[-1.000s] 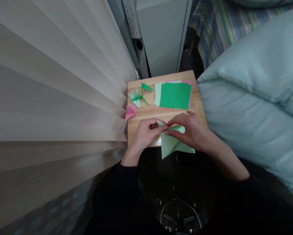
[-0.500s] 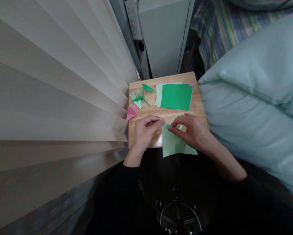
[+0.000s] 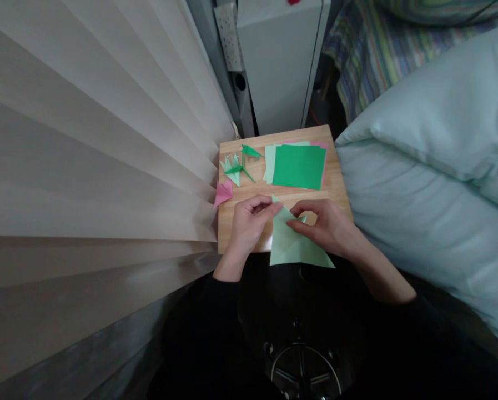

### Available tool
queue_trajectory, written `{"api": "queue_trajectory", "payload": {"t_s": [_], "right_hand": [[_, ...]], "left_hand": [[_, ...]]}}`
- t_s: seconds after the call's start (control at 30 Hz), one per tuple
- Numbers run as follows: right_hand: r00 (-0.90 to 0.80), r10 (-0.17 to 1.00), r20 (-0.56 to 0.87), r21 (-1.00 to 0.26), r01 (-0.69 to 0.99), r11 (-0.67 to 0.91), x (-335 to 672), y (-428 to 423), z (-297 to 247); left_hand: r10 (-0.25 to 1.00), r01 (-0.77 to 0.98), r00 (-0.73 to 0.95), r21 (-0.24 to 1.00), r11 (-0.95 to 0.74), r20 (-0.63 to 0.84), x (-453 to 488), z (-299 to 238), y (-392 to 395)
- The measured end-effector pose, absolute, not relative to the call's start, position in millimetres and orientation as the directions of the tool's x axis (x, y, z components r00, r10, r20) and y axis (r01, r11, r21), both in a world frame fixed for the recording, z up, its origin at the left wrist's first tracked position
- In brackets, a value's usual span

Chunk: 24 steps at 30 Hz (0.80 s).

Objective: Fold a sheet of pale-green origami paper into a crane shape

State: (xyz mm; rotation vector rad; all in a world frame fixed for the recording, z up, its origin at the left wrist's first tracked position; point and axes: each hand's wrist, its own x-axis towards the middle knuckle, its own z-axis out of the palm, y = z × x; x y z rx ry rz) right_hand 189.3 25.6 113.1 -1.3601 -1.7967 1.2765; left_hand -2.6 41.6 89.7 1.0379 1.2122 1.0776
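Two hands work one pale green paper (image 3: pixel 292 244): the left hand (image 3: pixel 249 222) pinches its far tip, and the right hand (image 3: pixel 330 228) nips a small flap near the middle. A second ago the sheet was bunched between them; now it lies spread as a triangle, its near edge overhanging the counter (image 3: pixel 338 186). Only a narrow strip of bare wood separates it from the dark green stack (image 3: pixel 298 165). Blinds (image 3: pixel 107 166) crowd the left edge, bedding (image 3: pixel 419 183) the right.
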Motion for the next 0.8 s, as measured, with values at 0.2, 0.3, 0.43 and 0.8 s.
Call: {"api": "queue_trajectory", "payload": {"t_s": [0.2, 0.3, 0.43, 0.8], "right_hand": [[-0.280, 0.951, -0.130, -0.956, 0.291, -0.045, 192.7, 29.8, 114.2], [-0.313, 0.937, -0.158, -0.938, 0.344, -0.043, 201.1, 31.3, 123.9], [-0.372, 0.901, -0.222, -0.924, 0.377, -0.072, 223.5, 34.8, 134.2], [-0.220, 0.947, -0.236, -0.970, 0.121, -0.213, 270.8, 47.2, 120.4]], "left_hand": [[0.972, -0.072, 0.170, 0.981, 0.178, -0.164, 13.4, 100.3, 39.8], [0.969, -0.127, 0.178, 0.973, 0.193, -0.169, 17.6, 99.3, 43.0], [0.974, -0.177, 0.135, 0.963, 0.202, -0.180, 22.1, 98.1, 51.7], [0.978, -0.171, 0.174, 0.975, 0.143, -0.113, 30.8, 105.2, 75.7]]}}
